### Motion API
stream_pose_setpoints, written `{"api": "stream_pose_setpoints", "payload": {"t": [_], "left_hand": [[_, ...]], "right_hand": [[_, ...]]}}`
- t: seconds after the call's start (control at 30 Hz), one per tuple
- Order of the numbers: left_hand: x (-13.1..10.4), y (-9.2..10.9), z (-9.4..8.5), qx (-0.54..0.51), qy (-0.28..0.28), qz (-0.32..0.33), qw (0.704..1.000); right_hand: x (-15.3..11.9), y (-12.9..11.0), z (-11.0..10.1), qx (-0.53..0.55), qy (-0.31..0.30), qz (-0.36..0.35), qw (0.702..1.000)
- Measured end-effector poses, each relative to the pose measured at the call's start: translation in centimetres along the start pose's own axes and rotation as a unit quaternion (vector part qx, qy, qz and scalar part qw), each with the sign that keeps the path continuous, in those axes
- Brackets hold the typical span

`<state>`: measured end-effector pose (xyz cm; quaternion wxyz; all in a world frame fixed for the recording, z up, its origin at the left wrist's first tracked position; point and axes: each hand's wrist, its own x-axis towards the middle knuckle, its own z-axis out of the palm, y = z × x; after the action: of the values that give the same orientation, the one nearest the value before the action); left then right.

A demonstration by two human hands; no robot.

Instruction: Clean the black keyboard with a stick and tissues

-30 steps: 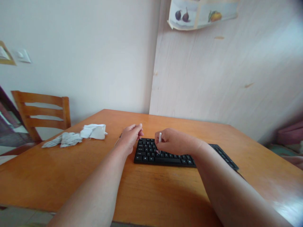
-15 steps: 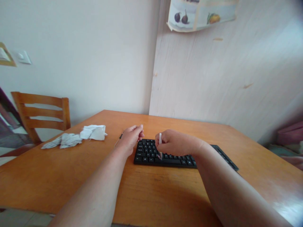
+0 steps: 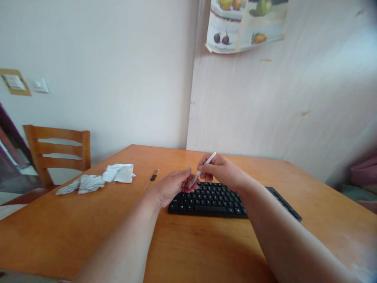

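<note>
My right hand point(image 3: 216, 167) pinches a slim white pen-like stick point(image 3: 210, 158), tilted with its lower end down to the left. That lower end meets the curled fingers of my left hand point(image 3: 176, 183), palm turned inward. Whatever those left fingers hold, if anything, is too small or hidden to make out. Beneath both hands lies a black keyboard point(image 3: 212, 209) on the wooden table point(image 3: 188, 243). My hands and right forearm cover parts of its keys.
Left of my left hand lies a small black piece with thin pale ends point(image 3: 153, 177). Farther left are crumpled white and grey cloths point(image 3: 118, 173). A wooden chair point(image 3: 59, 149) stands at the table's left side, and the wall point(image 3: 141, 78) rises behind.
My right hand has lifted the stick off the keyboard and tilted it toward my left hand. My left hand has moved right, its fingers now at the stick's lower end. The view has tipped up slightly.
</note>
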<state>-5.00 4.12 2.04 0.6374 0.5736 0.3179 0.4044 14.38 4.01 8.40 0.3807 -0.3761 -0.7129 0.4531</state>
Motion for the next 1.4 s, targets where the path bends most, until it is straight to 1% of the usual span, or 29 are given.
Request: {"api": "stream_pose_setpoints", "payload": {"t": [0.1, 0.27, 0.3, 0.37, 0.43, 0.47, 0.53, 0.6, 0.67, 0.7, 0.77, 0.87, 1.03, 1.23, 1.4], "left_hand": [[-0.4, 0.3, 0.3, -0.004, -0.016, -0.002, 1.000], [-0.7, 0.5, 0.2, 0.001, -0.038, 0.011, 0.999], [-0.7, 0.5, 0.1, 0.001, -0.039, 0.011, 0.999], [-0.7, 0.5, -0.1, -0.001, -0.037, 0.012, 0.999], [-0.5, 0.4, -0.4, -0.008, -0.017, 0.022, 1.000], [-0.3, 0.3, -0.5, -0.017, 0.002, 0.029, 0.999], [0.1, 0.1, -0.9, -0.043, 0.057, 0.042, 0.997], [0.6, -0.1, -1.4, -0.067, 0.124, 0.054, 0.989], [1.0, -0.4, -1.8, -0.079, 0.183, 0.065, 0.978], [1.1, -0.5, -2.0, -0.080, 0.204, 0.069, 0.973], [1.3, -0.7, -2.3, -0.073, 0.228, 0.070, 0.968], [1.4, -0.9, -2.4, -0.047, 0.239, 0.064, 0.968], [1.4, -1.0, -2.3, -0.010, 0.236, 0.059, 0.970], [1.4, -1.0, -2.1, 0.003, 0.239, 0.061, 0.969], [1.4, -1.0, -2.1, 0.015, 0.236, 0.051, 0.970]], "right_hand": [[0.3, 0.5, -0.2, 0.041, 0.034, -0.006, 0.999], [0.5, 0.7, -0.3, 0.085, 0.043, -0.012, 0.995], [0.6, 0.7, -0.5, 0.093, 0.055, -0.012, 0.994], [0.6, 0.7, -1.2, 0.103, 0.104, -0.012, 0.989], [0.7, 0.7, -2.2, 0.098, 0.167, -0.016, 0.981], [0.7, 0.7, -2.7, 0.084, 0.188, -0.017, 0.978], [0.8, 0.9, -3.5, 0.038, 0.199, -0.010, 0.979], [1.0, 1.4, -3.7, -0.034, 0.177, 0.006, 0.984], [1.2, 2.0, -3.3, -0.127, 0.146, 0.016, 0.981], [1.3, 2.4, -3.0, -0.175, 0.133, 0.016, 0.975], [1.5, 3.0, -2.3, -0.253, 0.116, 0.007, 0.960], [1.5, 3.5, -1.4, -0.312, 0.105, -0.015, 0.944], [1.2, 3.4, -0.4, -0.365, 0.089, -0.042, 0.926], [0.8, 3.2, -0.3, -0.362, 0.036, -0.049, 0.930], [0.3, 2.4, -0.3, -0.363, -0.002, -0.055, 0.930]]}}
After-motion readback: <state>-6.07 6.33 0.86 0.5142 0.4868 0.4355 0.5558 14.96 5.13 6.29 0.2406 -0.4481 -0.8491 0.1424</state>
